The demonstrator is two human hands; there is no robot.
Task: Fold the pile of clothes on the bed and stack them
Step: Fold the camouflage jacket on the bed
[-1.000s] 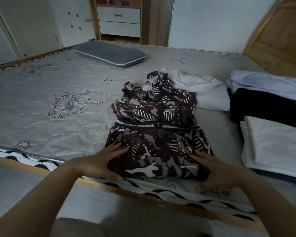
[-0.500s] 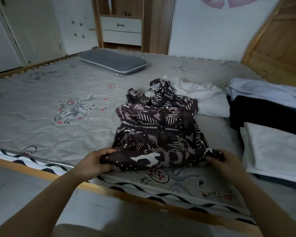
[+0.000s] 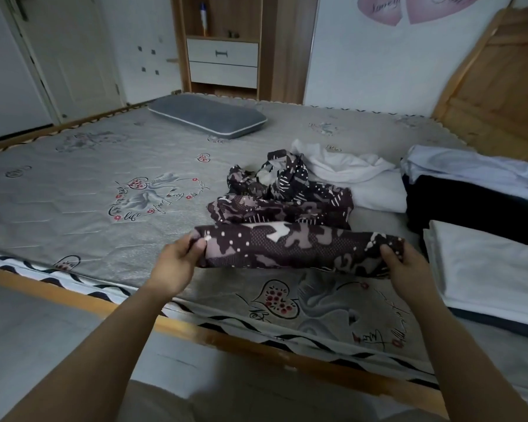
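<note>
Presently, the fingers [image 3: 195, 243] of the left hand [image 3: 173, 266] are curled over the left end of the patterned garment [image 3: 287, 226], pinching its near folded edge, while the right hand [image 3: 404, 268] grips the right end of the same edge in like manner. That edge is raised off the bed [image 3: 73, 190] between the two hands; the rest of the dark camouflage-print cloth lies bunched on the mattress beyond it. Touching the garment's far side is a crumpled white garment [image 3: 348, 169]. To the right sit a folded white piece [image 3: 485, 269] near the bed edge, and behind it a black item [image 3: 470, 208] with a pale folded item [image 3: 476, 169] on top. A grey pillow [image 3: 208, 115] lies well apart at the far side of the bed.
</note>
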